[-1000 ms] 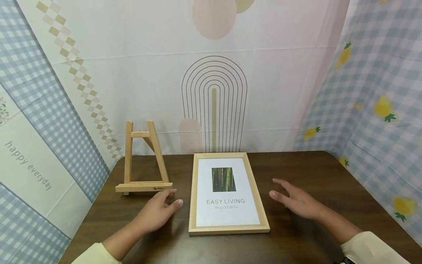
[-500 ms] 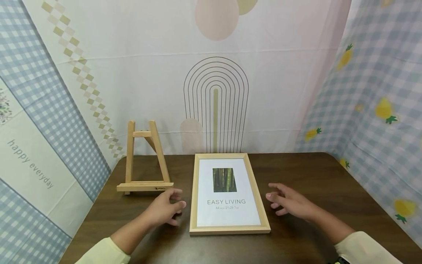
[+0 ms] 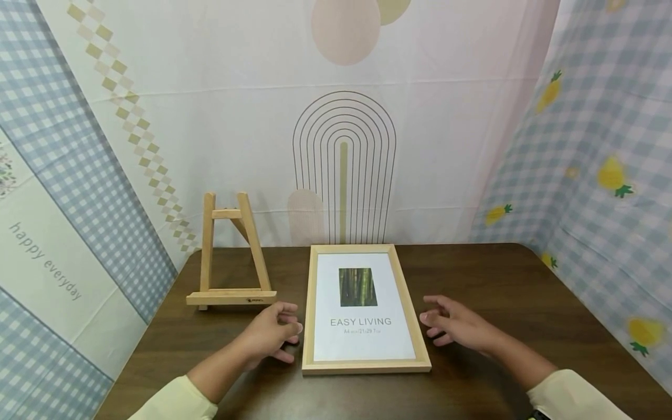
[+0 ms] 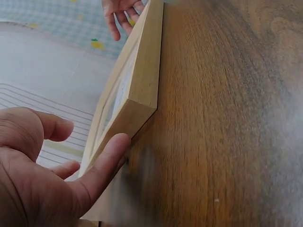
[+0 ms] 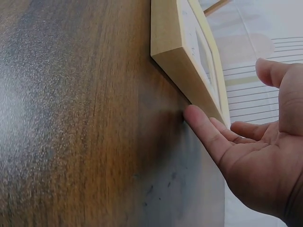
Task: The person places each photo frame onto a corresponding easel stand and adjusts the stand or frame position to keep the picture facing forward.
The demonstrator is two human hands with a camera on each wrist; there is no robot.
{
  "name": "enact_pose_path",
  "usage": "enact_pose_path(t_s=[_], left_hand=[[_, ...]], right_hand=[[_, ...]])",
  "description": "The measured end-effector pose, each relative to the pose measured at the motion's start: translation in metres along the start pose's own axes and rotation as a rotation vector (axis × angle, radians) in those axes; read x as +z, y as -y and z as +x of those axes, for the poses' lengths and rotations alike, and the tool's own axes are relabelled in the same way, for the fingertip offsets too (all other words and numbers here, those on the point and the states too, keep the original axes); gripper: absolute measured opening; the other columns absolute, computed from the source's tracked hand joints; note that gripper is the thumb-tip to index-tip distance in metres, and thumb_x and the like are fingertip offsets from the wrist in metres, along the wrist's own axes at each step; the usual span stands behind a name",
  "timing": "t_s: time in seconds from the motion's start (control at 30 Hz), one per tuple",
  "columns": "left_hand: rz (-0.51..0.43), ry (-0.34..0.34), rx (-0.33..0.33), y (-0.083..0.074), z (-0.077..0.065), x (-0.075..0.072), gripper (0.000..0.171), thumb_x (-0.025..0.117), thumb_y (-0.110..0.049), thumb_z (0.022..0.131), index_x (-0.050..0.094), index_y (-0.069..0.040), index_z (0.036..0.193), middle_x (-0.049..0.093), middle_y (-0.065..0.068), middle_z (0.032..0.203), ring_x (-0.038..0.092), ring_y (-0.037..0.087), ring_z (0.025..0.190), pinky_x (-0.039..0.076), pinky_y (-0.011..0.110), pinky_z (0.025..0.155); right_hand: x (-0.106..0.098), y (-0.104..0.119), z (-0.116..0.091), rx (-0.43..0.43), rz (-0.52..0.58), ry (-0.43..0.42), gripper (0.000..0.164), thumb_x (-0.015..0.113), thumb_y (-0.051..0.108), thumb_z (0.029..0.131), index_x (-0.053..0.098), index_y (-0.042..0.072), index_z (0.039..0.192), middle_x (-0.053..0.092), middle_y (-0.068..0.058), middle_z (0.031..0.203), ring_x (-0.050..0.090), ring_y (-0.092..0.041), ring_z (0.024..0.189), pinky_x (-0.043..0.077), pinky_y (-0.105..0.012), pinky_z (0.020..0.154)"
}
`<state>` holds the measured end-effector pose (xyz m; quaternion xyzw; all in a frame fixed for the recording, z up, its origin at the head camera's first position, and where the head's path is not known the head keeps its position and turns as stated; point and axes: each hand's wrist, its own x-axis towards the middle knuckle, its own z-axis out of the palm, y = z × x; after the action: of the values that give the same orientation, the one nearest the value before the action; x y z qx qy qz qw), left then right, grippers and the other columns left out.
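Note:
A light wood picture frame lies flat on the dark table, its white sheet showing a bamboo picture and the words EASY LIVING. Just off its left side is my left hand, fingers spread and relaxed, holding nothing. In the left wrist view that hand's little finger comes right up to the frame's side. My right hand is at the opposite side, fingers loosely bent and the palm facing the frame. The right wrist view has its little finger low by the frame's lower edge, thumb raised.
A small wooden easel stands upright at the back left of the brown table, behind my left hand. A white patterned cloth hangs along the back. Checked cloths hang at both sides.
Both hands have moved inward toward the picture frame, the left one rightward and the right one leftward. The frame and easel stay in place; the view shifted slightly.

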<state>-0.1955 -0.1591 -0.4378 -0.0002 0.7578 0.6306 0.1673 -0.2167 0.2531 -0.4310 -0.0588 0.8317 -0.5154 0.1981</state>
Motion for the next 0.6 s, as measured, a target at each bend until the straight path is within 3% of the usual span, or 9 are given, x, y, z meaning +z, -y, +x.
enact_pose_path(t_s=[0.27,0.6], left_hand=[[0.004,0.031,-0.023,-0.001,0.003,0.004,0.054,0.063,-0.006,0.098,0.042,0.007,0.145,0.051,0.026,0.131,0.063,0.034,0.097,0.062,0.048,0.066],[-0.007,0.019,-0.043,0.001,0.007,0.011,0.05,0.059,-0.003,0.099,0.042,0.008,0.145,0.054,0.024,0.124,0.062,0.033,0.093,0.062,0.047,0.065]], right_hand=[[0.002,-0.004,0.002,-0.014,0.042,0.042,0.077,0.063,0.031,0.103,0.023,-0.01,0.155,0.054,-0.027,0.132,0.067,-0.033,0.099,0.06,-0.046,0.081],[0.01,-0.002,0.004,-0.013,0.045,0.055,0.074,0.063,0.028,0.103,0.026,-0.012,0.153,0.058,-0.025,0.126,0.067,-0.032,0.098,0.06,-0.046,0.081]])
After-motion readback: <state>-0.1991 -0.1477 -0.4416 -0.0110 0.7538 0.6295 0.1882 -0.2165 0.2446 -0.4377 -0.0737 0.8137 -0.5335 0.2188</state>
